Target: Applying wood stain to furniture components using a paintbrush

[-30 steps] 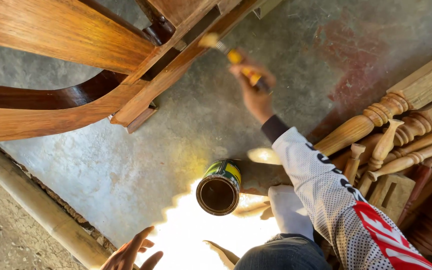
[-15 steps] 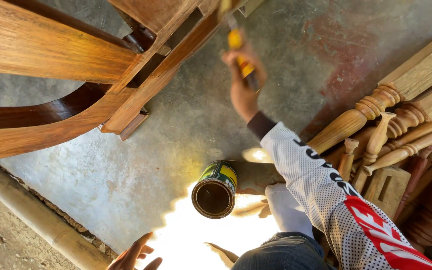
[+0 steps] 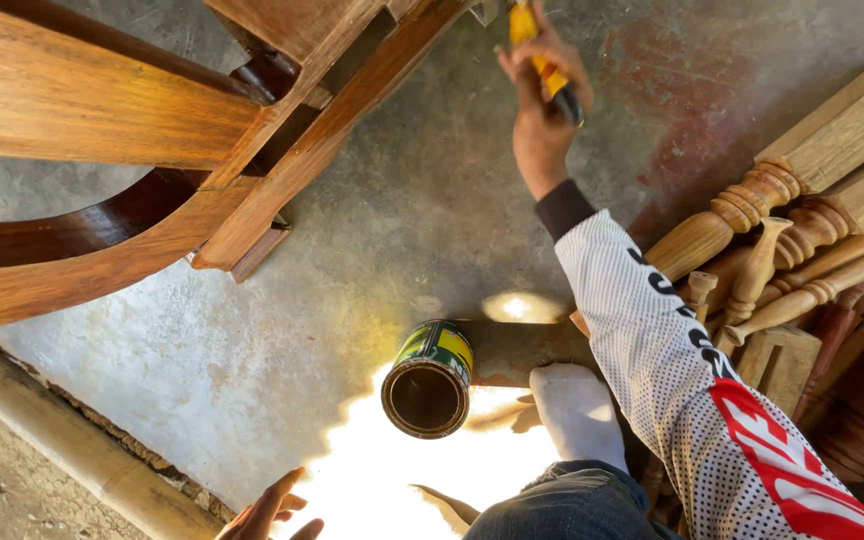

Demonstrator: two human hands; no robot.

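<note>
1. Right hand (image 3: 542, 120): raised at the top of the view, fingers closed around the yellow-and-black handle of a brush (image 3: 544, 62). The brush head runs off the top edge and cannot be seen clearly.
2. Brush position: held up against the underside of the wooden furniture frame (image 3: 282, 150), at its slanted rail near the top centre.
3. Left hand (image 3: 270, 515): low at the bottom edge, only fingers showing, spread loosely and holding nothing; it hovers over or rests on the concrete floor (image 3: 252, 360), which one cannot be told.
4. Open tin can (image 3: 429, 380): stands on the floor between the two hands, tilted toward the camera, dark inside, with a green and yellow label.
5. White sock foot (image 3: 577, 415): just beside the can, to its right.
6. Turned wooden legs and spindles (image 3: 782, 250): stacked on the floor at the right, near the patterned sleeve (image 3: 672, 370).
</note>
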